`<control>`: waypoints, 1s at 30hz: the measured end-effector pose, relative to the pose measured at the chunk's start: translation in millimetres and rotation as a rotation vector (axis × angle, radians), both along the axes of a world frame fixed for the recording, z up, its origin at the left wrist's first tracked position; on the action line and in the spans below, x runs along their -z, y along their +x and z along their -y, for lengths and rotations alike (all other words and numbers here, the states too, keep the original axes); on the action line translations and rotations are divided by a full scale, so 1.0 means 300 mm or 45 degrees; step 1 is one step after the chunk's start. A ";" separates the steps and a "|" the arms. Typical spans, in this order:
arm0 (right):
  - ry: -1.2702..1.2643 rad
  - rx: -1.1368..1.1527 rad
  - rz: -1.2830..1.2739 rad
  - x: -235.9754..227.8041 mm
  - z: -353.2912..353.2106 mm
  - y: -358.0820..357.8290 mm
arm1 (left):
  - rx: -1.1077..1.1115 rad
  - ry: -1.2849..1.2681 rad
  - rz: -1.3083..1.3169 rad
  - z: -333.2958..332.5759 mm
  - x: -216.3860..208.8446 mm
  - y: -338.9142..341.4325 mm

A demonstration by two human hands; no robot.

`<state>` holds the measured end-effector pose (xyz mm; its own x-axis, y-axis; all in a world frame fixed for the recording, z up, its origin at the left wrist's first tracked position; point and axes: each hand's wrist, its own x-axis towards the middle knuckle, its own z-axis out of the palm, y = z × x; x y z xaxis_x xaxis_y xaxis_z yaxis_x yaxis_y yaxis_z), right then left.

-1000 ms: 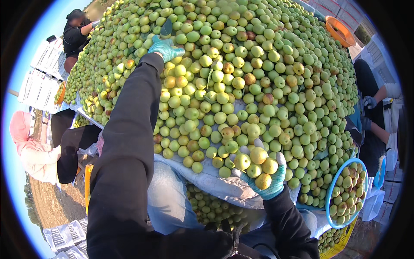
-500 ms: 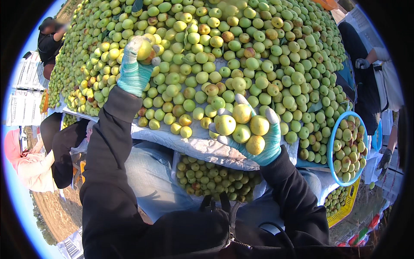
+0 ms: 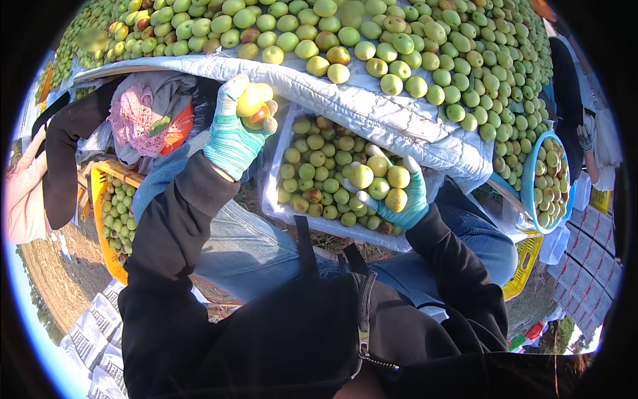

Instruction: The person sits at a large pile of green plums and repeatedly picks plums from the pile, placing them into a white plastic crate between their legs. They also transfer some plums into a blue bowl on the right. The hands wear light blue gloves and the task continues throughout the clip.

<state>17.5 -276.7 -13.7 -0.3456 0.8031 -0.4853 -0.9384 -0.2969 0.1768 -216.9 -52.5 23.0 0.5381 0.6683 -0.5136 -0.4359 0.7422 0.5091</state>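
Note:
My left hand point(image 3: 232, 136), in a teal knitted glove with pale fingertips, is closed round a few yellow-green jujubes point(image 3: 250, 102) with reddish patches. It is raised just left of a white-lined crate point(image 3: 271, 199) between my knees. My right hand point(image 3: 413, 199), gloved alike, is cupped palm up with several jujubes point(image 3: 379, 188) resting in it, fingers curled round them. It hovers over the right part of the crate, where many green and brownish jujubes point(image 3: 319, 163) lie. Beyond both hands a large heap of jujubes point(image 3: 458, 53) covers a quilted white cloth point(image 3: 359, 106).
A yellow crate point(image 3: 106, 233) of jujubes stands at left, beside a pink knitted cloth point(image 3: 136, 120). At right are a blue-rimmed basket point(image 3: 535, 179) of jujubes and another yellow crate point(image 3: 522, 269). Other people sit at both sides: a pink sleeve point(image 3: 26, 193) and a gloved hand point(image 3: 585, 137) show.
The view has tipped down toward my lap. Both hands have drawn back from the heap toward the white-lined crate, each still holding jujubes.

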 end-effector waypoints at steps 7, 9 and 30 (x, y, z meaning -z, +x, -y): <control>-0.135 0.027 0.211 0.286 -0.075 -0.122 | 0.071 -0.036 -0.175 0.022 0.122 -0.122; -0.121 -0.155 0.400 0.307 -0.062 -0.089 | 0.149 0.066 -0.209 0.055 0.151 -0.149; 0.391 -0.430 1.498 0.061 -0.017 -0.289 | 0.680 -0.723 0.014 0.285 0.127 -0.148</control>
